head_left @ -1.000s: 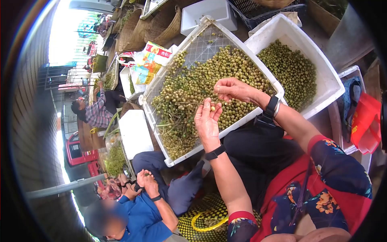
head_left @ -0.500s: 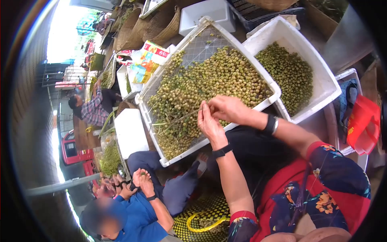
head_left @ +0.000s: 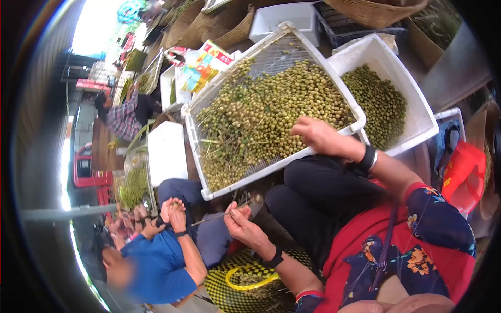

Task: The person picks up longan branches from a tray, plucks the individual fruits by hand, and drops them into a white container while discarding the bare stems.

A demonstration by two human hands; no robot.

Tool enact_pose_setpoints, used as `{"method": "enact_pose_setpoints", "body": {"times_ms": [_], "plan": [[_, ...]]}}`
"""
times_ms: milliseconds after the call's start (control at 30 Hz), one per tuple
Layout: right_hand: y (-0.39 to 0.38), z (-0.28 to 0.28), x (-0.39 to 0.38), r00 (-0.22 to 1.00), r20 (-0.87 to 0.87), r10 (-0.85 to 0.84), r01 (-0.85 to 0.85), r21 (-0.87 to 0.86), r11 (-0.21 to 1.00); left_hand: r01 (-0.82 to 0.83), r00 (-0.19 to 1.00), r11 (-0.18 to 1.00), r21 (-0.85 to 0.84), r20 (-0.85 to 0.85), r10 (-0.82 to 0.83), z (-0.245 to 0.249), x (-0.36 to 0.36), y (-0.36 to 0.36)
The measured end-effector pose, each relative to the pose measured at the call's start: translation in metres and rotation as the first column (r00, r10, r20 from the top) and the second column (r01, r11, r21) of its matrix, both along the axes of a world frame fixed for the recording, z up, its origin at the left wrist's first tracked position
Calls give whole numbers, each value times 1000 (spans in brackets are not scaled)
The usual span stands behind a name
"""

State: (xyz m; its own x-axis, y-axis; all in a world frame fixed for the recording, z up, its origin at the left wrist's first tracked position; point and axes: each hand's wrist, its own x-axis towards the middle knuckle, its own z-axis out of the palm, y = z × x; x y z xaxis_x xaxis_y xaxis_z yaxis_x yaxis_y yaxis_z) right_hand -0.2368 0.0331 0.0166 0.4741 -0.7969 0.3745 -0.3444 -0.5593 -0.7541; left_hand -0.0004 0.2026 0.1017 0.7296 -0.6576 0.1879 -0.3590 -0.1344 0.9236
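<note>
My left hand is closed around a thin bare twig, held low beside the front corner of the white mesh tray. One end of the twig points left toward a person in blue. Over the right part of that tray, my right hand has its fingers curled above the fruit. What it holds, if anything, is hidden. Small round yellow-green fruits cover most of the mesh, with stems and leaves mixed in on the left.
A white foam box of smaller green fruits adjoins the tray. At lower left sits a person in blue. A yellow-and-black woven basket with a yellow handle stands below my left hand. A red plastic bag hangs at right.
My hands have parted. The left has moved down and left, away from the tray, with the twig; the right has shifted slightly right over the fruit. The camera view has tilted a little.
</note>
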Motion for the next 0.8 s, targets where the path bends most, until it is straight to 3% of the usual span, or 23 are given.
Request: {"method": "enact_pose_setpoints", "body": {"times_ms": [33,67,133,233,300,333,367,433,500,567,633,700,767,800], "plan": [[-11,-9,-8,996,-65,-69,61,-113,992,31,999,999,45,40,-33,-7,12,17],[-20,-18,-23,985,-167,-42,23,-114,993,28,1000,991,128,6,-29,-22,24,33],[-31,1,-35,984,-174,-28,28,-1,1000,60,993,966,253,-112,-32,-54,37,61],[-50,51,-30,982,-58,179,-172,116,978,28,969,937,349,-239,61,-98,45,94],[-56,82,-11,967,-93,237,-233,55,971,1,949,931,365,-293,114,-116,51,107],[-63,82,4,954,-112,278,-285,-59,957,0,903,960,278,-412,119,-121,53,107],[-69,79,19,939,-120,322,-329,-52,943,-23,844,981,191,-522,122,-127,56,111],[-69,60,61,895,-120,429,-430,19,903,-58,746,998,14,-664,52,-123,61,105],[-71,12,95,865,-90,493,-432,365,825,-108,712,994,9,-697,84,-101,61,99],[-66,-27,116,881,-174,441,-386,275,880,-92,685,995,-44,-728,31,-93,67,99],[-67,-54,130,876,-199,438,-373,295,880,-75,827,996,47,-556,88,-84,68,99],[-76,-68,144,904,-160,397,-313,385,868,-101,885,983,154,-438,160,-83,70,100],[-83,-61,156,959,-99,266,-237,232,943,-97,950,932,348,-248,191,-87,74,106],[-88,-70,165,986,-1,166,-162,194,967,-101,994,901,421,16,104,-99,76,112]]}}
